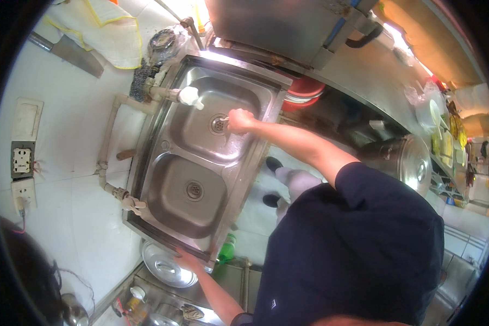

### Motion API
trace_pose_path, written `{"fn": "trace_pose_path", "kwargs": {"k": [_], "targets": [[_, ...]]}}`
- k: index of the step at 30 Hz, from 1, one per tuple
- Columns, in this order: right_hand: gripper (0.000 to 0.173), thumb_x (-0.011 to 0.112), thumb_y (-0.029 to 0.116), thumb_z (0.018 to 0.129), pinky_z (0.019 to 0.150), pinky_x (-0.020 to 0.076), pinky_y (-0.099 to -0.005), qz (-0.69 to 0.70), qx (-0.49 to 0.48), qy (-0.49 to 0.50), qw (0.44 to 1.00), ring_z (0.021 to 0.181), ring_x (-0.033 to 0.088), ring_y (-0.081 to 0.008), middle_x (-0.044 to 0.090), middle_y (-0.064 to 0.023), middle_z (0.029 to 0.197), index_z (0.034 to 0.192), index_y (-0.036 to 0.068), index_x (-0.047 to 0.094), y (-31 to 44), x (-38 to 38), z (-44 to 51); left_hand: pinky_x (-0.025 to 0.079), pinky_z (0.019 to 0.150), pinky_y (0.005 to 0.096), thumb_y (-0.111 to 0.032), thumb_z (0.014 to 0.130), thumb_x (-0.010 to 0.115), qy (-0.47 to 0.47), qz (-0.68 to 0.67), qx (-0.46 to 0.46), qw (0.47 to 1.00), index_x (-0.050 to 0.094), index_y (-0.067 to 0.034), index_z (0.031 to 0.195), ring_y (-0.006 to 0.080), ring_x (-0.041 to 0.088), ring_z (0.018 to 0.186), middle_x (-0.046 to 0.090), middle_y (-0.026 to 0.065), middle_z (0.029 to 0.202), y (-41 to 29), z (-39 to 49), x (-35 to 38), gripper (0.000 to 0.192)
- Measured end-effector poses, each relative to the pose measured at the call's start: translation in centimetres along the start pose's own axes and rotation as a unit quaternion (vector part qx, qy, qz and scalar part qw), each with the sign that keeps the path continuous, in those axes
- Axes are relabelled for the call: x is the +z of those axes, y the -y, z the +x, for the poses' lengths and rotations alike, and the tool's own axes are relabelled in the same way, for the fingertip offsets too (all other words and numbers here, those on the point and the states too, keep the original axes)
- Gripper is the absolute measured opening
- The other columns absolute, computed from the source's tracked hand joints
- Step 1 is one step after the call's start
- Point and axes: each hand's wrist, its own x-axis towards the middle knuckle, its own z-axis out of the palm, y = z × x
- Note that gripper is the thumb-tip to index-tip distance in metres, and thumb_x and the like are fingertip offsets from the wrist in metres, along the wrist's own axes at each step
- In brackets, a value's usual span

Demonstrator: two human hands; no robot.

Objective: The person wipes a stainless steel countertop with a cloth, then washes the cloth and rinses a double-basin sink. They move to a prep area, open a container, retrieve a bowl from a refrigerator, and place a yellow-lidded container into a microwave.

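A double stainless steel sink (227,167) lies before me. My right hand (241,121), fingers curled, is over the upper basin (212,140), beside its round drain strainer (219,124). Something small and pale shows at its fingers; whether it is held, I cannot tell. My left hand (186,260) touches or lies just by the sink's lower end rim, fingers extended, next to a round metal lid (163,265). A white-handled tap (188,96) reaches over the upper basin. Another tap (132,203) is at the lower basin (179,175), which has its own drain strainer (194,190).
Red basins (303,93) sit beyond the sink's upper right corner, below a metal counter (362,85). A large lidded metal pot (415,163) stands at right. A cleaver (77,57) and wall sockets (22,160) are on the left. A green bottle (227,248) is near the lower rim.
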Motion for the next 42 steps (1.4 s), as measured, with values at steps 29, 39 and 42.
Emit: {"fn": "trace_pose_path", "kwargs": {"k": [29, 39, 42], "targets": [[0.045, 0.063, 0.027, 0.082, 0.088, 0.0486, -0.0545, 0.106, -0.231, -0.288, 0.923, 0.096, 0.06, -0.0469, 0.06, -0.0291, 0.103, 0.116, -0.003, 0.055, 6.2, -5.5, 15.7, 0.047, 0.094, 0.0538, -0.055, 0.099, 0.048, 0.05, 0.114, -0.136, 0.983, 0.053, 0.012, 0.129, 0.0475, 0.061, 0.111, 0.062, 0.0322, 0.121, -2.4, 0.1, -0.6, 0.074], [0.035, 0.07, 0.019, 0.078, 0.084, 0.0518, -0.0483, 0.457, -0.389, -0.206, 0.773, 0.098, 0.063, -0.0403, 0.065, -0.0226, 0.105, 0.106, -0.001, 0.063, 11.8, 4.2, 29.1, 0.044, 0.1, 0.0515, -0.054, 0.097, 0.05, 0.037, 0.155, -0.145, 0.976, 0.05, 0.007, 0.137, 0.0468, 0.057, 0.118, 0.06, 0.0317, 0.126, -1.5, 1.3, 0.9, 0.073], [0.037, 0.069, 0.018, 0.076, 0.082, 0.0487, -0.0511, 0.296, -0.425, -0.265, 0.814, 0.096, 0.061, -0.0408, 0.064, -0.0221, 0.106, 0.108, 0.0, 0.064, 13.8, 8.9, 24.5, 0.044, 0.101, 0.0514, -0.053, 0.097, 0.05, 0.053, 0.148, -0.163, 0.974, 0.05, 0.007, 0.137, 0.0467, 0.058, 0.118, 0.061, 0.0309, 0.126, -1.7, 0.4, 0.3, 0.072]]}}
